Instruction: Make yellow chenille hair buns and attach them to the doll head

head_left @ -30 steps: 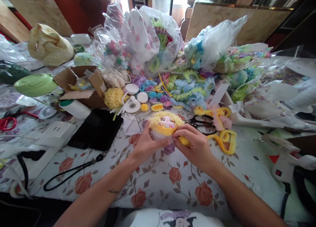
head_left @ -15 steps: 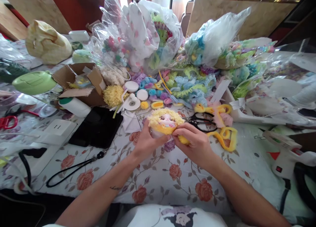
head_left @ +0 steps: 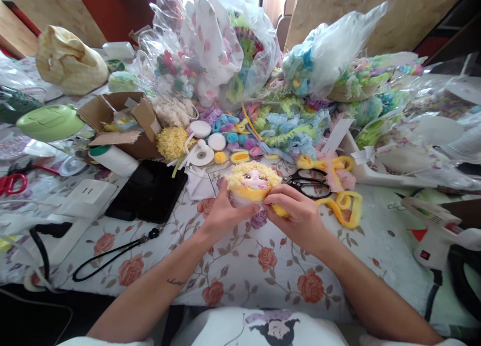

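A small doll head point(head_left: 254, 178) with fluffy yellow curls and a pale painted face is held above the flowered tablecloth, face up. A yellow fuzzy strip point(head_left: 252, 192) runs along its lower edge. My left hand point(head_left: 225, 208) is closed around the head's left side, thumb along the bottom. My right hand point(head_left: 295, 210) pinches the yellow strip at the lower right, with a yellow fuzzy end showing below its fingers. Just beyond that hand lie black-handled scissors point(head_left: 310, 182). A looped yellow fuzzy length point(head_left: 347, 210) rests to their right.
A black phone point(head_left: 146, 190) with a wrist cord lies on the left, near a white charger and cables. At the right sits a glue gun point(head_left: 430, 230). Pompoms, ribbon spools, a cardboard box point(head_left: 120, 115) and bagged plush trims point(head_left: 248, 60) crowd the back.
The view has shifted slightly. Both hands keep their hold on the doll head and strip, almost unmoved.
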`<action>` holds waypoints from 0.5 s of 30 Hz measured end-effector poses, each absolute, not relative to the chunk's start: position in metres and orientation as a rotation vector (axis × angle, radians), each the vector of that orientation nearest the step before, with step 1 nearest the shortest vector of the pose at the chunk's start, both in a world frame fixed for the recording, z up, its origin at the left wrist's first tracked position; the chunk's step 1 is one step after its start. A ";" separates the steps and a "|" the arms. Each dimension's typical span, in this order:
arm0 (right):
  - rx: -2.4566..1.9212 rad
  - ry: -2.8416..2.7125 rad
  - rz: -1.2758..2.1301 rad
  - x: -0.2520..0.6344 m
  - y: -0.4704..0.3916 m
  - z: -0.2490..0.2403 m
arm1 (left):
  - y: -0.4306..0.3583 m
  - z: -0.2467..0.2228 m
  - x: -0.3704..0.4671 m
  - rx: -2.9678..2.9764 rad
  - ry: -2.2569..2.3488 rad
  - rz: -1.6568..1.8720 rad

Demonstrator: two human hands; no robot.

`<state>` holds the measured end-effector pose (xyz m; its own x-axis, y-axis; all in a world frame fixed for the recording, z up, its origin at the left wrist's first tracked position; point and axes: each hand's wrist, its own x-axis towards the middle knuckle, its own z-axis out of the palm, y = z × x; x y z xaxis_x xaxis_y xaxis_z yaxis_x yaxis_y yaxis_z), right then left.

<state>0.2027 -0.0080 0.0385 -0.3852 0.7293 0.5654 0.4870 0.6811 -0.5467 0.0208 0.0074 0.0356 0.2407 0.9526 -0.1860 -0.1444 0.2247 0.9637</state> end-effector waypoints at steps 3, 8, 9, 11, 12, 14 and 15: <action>-0.949 -2.059 0.380 0.204 -0.008 0.038 | 0.008 0.036 0.021 1.021 0.996 0.959; -0.944 -2.068 0.379 0.204 -0.008 0.037 | 0.006 0.034 0.022 1.008 0.994 0.992; -0.941 -2.072 0.379 0.204 -0.008 0.038 | 0.006 0.034 0.022 1.008 1.005 0.997; -0.937 -2.079 0.375 0.203 -0.007 0.038 | 0.006 0.034 0.022 1.003 1.014 0.999; -0.935 -2.080 0.371 0.203 -0.007 0.038 | 0.006 0.033 0.022 1.000 1.014 1.005; -0.935 -2.079 0.362 0.203 -0.007 0.038 | 0.006 0.032 0.022 1.000 1.025 1.022; -0.935 -2.078 0.358 0.203 -0.007 0.038 | 0.006 0.031 0.022 1.003 1.042 1.031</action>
<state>0.2028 -0.0066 0.0379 -0.3962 0.7254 0.5629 0.4955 0.6851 -0.5340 0.0224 0.0064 0.0314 0.1802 0.9671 -0.1795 -0.1694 0.2102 0.9629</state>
